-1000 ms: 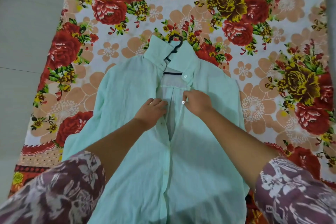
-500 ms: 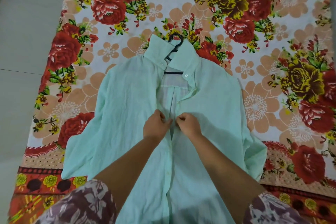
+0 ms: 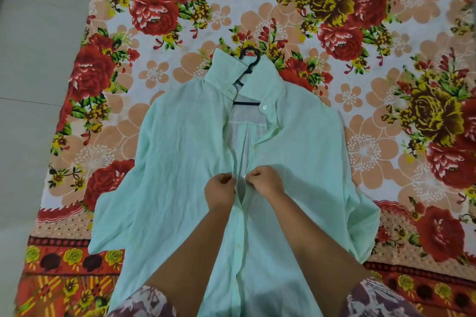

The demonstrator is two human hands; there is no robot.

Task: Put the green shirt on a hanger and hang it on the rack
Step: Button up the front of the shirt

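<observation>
The pale green cotton shirt [image 3: 180,162], laid mid-bedsheet [image 3: 386,33] over a black plastic hanger [image 3: 248,59], was pinched at its placket by the left hand [image 3: 220,192] and right hand [image 3: 266,183]; thin fabric could be tugged off the hanger.

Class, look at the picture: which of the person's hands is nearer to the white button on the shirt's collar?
Right. The right hand grips the placket below the collar button, on the same side. The left hand grips the opposite edge, below and further to the left of it.
</observation>
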